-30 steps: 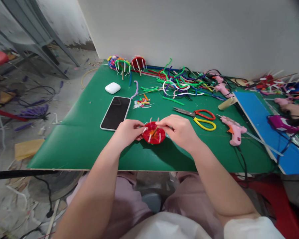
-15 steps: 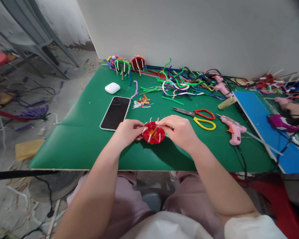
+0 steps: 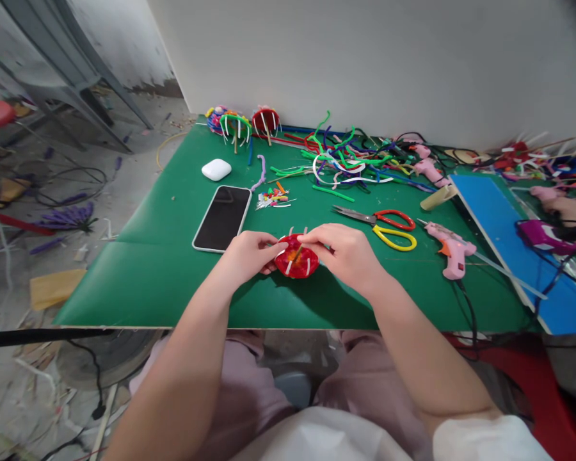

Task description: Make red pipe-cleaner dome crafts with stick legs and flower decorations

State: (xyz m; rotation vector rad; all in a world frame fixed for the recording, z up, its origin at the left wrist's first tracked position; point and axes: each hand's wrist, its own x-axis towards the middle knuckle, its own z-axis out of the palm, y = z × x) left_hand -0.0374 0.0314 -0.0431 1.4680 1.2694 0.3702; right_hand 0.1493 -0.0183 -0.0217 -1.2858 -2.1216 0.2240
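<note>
Between my two hands, low over the front of the green table [image 3: 139,269], is a round red cup-shaped piece [image 3: 308,267] with short white strips round its edge and a thin stick rising from its middle. My left hand [image 3: 256,256] grips its left rim between thumb and fingers. My right hand [image 3: 338,250] is closed in a pinch at the upper right, by the tip of the stick; its fingertips touch the piece. Scissors [image 3: 394,229] with one red and one yellow handle lie to the right of my right hand.
A phone [image 3: 223,218] and white case [image 3: 216,169] lie left. Behind are similar finished-looking pieces [image 3: 236,128] and tangled pipe cleaners [image 3: 340,160]. A pink glue gun [image 3: 454,253], a tape roll [image 3: 436,198] and a blue board [image 3: 518,237] are right, near another person's hand [image 3: 569,210].
The red piece and my fingers have shifted very slightly to the right. Both hands keep nearly the same grip, and the things on the table have not visibly moved.
</note>
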